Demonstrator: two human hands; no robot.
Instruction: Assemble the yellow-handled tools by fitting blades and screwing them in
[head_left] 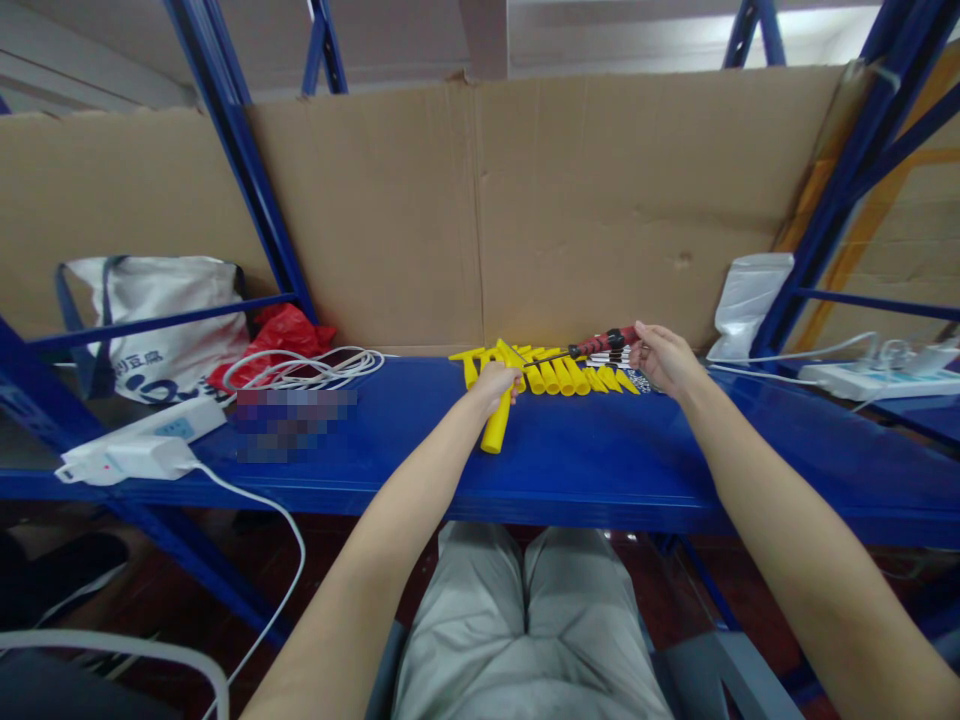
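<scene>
My left hand (pixel 501 384) is closed around a yellow plastic piece with a round, tube-like handle (pixel 493 432), whose lower end points toward me. In my right hand (pixel 666 356) is a screwdriver (pixel 606 342) with a red and black handle, held by its far right end. Its dark shaft points left, reaching the upper part of the yellow piece by my left fingers; whether the tip touches it I cannot tell. Behind and right of my left hand lies a row of several similar yellow pieces (pixel 562 378), with small pointed yellow pieces (pixel 611 379) at its right.
The blue shelf top (pixel 405 440) has a cardboard wall (pixel 375 220) behind it. At left are a white power strip (pixel 142 445), coiled white cable (pixel 315 368), a red bag (pixel 289 335) and a cloth bag (pixel 176 315). At right stand a white pouch (pixel 750 300) and another power strip (pixel 877 380).
</scene>
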